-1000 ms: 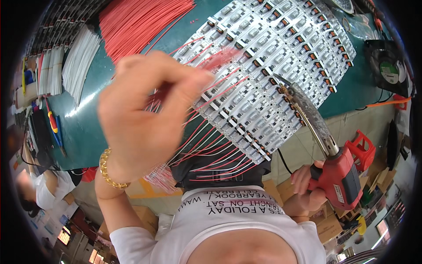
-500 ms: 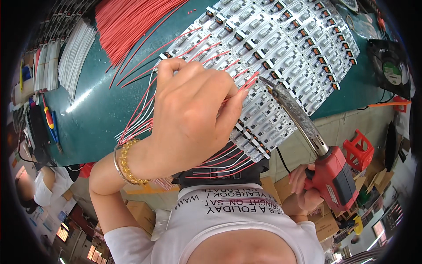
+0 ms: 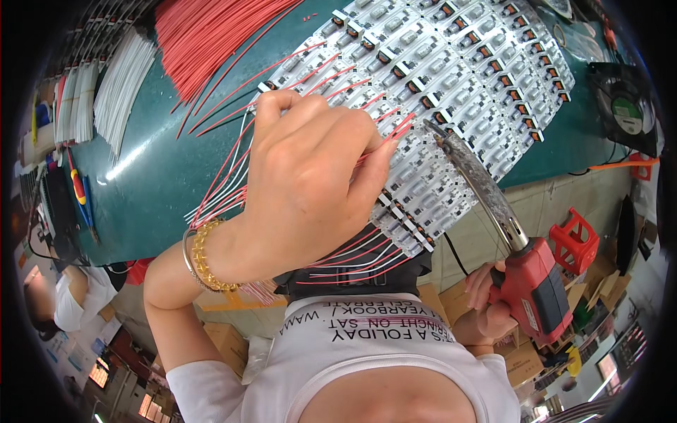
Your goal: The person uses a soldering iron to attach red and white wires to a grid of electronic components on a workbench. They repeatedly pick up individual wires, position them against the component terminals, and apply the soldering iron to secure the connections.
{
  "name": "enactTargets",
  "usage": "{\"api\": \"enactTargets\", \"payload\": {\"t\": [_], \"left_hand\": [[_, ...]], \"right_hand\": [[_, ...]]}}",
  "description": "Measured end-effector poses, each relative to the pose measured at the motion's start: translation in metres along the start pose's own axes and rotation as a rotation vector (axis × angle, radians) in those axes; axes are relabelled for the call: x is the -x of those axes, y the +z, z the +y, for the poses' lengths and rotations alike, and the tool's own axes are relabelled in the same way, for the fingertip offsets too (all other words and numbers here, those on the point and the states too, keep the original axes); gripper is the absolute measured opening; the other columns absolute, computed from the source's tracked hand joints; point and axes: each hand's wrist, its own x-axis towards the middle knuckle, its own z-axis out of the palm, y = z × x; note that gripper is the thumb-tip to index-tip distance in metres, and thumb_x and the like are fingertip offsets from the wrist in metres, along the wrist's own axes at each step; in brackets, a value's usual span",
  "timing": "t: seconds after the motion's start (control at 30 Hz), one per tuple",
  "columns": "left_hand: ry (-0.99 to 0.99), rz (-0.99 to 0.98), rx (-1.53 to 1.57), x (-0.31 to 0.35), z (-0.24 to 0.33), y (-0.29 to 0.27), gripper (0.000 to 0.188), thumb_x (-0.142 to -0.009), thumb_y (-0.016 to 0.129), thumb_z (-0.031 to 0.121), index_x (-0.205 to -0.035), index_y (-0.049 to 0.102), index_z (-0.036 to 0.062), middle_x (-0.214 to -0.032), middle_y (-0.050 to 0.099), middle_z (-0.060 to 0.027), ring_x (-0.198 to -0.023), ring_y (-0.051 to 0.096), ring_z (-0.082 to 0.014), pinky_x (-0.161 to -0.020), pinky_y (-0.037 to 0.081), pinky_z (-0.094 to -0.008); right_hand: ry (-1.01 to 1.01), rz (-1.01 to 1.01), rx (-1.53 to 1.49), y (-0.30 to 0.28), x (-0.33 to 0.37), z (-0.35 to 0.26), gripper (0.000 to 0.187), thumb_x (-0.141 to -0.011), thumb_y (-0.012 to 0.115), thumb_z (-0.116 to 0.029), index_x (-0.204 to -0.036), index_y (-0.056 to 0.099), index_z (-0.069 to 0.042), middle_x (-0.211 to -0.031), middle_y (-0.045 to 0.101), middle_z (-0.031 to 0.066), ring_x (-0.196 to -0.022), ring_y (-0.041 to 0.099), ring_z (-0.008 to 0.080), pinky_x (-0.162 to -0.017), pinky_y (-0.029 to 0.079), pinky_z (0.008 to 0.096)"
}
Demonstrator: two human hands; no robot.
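Red wire (image 3: 395, 134) is being pinched between the fingertips of my left hand (image 3: 310, 183), over the panel of small circuit boards (image 3: 451, 77) on the green table (image 3: 155, 169). I am judging this the placing step; next calls for the soldering gun (image 3: 525, 275), gripped in my right hand (image 3: 486, 310), meeting it. The wire is running lengthwise up-right.

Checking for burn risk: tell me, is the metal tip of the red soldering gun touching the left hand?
No: the red soldering gun, held in the right hand, has its tip just clear of the left hand.
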Motion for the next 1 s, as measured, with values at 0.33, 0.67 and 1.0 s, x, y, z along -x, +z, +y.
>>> {"api": "enactTargets", "payload": {"t": [0.33,0.67,1.0], "left_hand": [[0.006,0.044,0.052,0.001,0.0,0.002,0.016,-0.071,0.071,0.002,-0.066,0.057,0.0072,-0.063,0.053,-0.0014,-0.058,0.047,-0.0182,-0.07,0.034,-0.0318],[-0.016,-0.034,0.033,0.0,0.007,0.007,0.017,-0.07,0.072,0.003,-0.066,0.055,0.0077,-0.062,0.051,-0.0012,-0.059,0.046,-0.0192,-0.071,0.034,-0.0319],[-0.015,-0.043,0.034,-0.001,0.006,0.005,0.017,-0.07,0.071,0.002,-0.066,0.055,0.0074,-0.062,0.05,-0.0015,-0.059,0.046,-0.0194,-0.069,0.033,-0.0317]], "right_hand": [[0.094,0.015,-0.252,0.004,0.0,-0.006,0.076,-0.083,0.057,-0.055,-0.125,0.039,0.005,-0.047,0.043,-0.0026,-0.04,0.043,0.0105,-0.044,0.037,0.026],[0.136,0.018,-0.245,0.003,0.005,-0.006,0.072,-0.082,0.057,-0.057,-0.12,0.044,0.003,-0.048,0.044,-0.0021,-0.039,0.043,0.0112,-0.043,0.038,0.0263],[0.028,0.048,-0.088,-0.008,0.016,0.005,0.069,-0.083,0.057,-0.054,-0.116,0.044,0.005,-0.05,0.045,-0.0017,-0.041,0.044,0.0108,-0.043,0.039,0.0254]]}}
